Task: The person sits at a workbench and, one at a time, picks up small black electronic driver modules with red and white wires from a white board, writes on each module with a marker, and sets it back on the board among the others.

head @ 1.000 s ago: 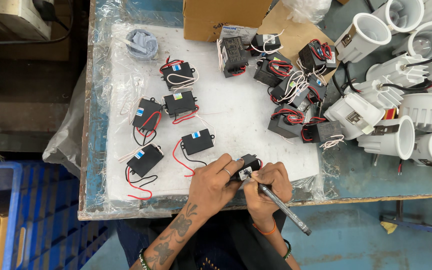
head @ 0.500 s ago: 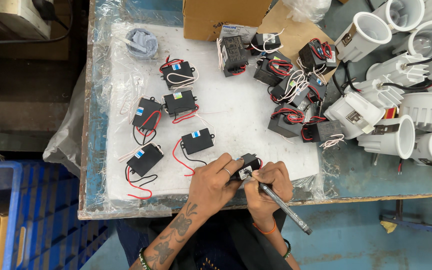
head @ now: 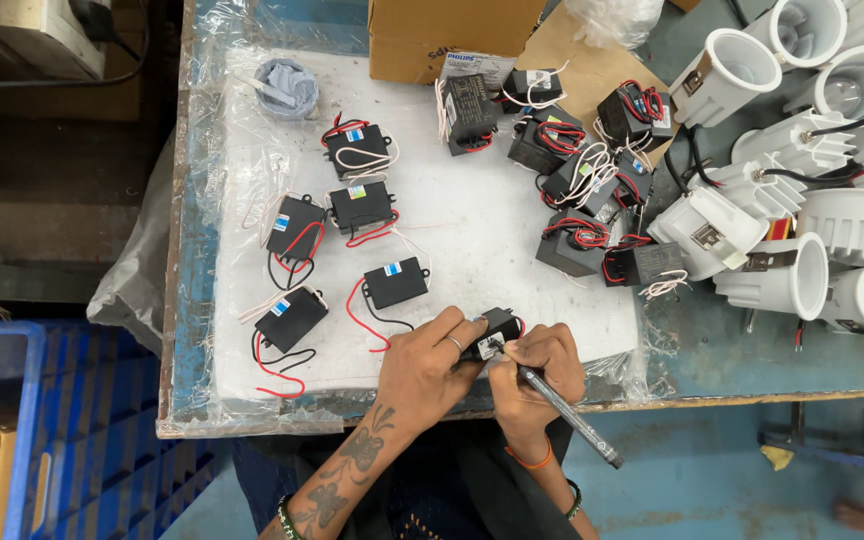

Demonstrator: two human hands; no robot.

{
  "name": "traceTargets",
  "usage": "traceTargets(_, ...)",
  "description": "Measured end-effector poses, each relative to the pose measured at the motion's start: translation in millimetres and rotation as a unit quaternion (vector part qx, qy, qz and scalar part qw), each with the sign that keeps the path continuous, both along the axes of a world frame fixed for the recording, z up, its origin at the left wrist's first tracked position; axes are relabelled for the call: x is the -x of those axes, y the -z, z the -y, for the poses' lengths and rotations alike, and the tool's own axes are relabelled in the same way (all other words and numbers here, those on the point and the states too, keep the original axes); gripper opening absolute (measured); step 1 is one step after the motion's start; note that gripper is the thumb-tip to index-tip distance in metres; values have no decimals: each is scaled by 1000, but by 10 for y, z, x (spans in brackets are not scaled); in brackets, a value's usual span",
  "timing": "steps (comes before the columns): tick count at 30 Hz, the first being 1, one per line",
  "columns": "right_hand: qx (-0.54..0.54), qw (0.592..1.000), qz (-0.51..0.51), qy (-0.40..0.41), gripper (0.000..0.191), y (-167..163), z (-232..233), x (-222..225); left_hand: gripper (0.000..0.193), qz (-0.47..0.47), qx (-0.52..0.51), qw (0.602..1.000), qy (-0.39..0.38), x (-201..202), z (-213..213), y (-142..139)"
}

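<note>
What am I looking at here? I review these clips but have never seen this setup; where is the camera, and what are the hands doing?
The camera sits on a person's head and looks straight down at a workbench. No machine is here, only two bare hands. The left hand steadies a small black driver box at the bench's near edge. The right hand holds a pen with its tip at the label on that box. On the white sheet lie more black boxes with red, white and black wires. White lamp housings crowd the right side, and a cardboard box stands at the far edge.
</note>
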State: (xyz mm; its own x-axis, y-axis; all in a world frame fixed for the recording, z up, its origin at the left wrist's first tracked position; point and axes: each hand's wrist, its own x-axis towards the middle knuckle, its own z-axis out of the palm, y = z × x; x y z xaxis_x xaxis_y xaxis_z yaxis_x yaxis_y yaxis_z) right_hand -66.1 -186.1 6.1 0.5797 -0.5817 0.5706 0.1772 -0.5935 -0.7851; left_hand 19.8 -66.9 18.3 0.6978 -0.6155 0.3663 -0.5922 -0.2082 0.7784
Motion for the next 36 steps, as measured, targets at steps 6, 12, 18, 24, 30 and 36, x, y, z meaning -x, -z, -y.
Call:
traceTargets(6,-2,1000,6,-2,19,-12,-6,12,47,-3,2,1000,3,14,-15,-15)
traceTargets(12,-4,1000,4,-11,18,-76,-32,24,46,-5,2,1000,-1,40,-27,-20)
traceTargets(18,-5,1000,-6,-8,18,-152,-80,34,46,0,11,1000,0,62,-51,-42)
traceTargets(24,-35,999,15,-3,17,-138,-120,58,46,-6,5,1000,-3,74,-78,-103)
traceTargets(30,-209,966,137,-64,15,-114,-155,94,43,-26,-5,1000,-11,114,-103,-190)
traceTargets(36,-213,964,149,-49,10,-284,-205,200,41,14,23,999,-24,197,-172,-358)
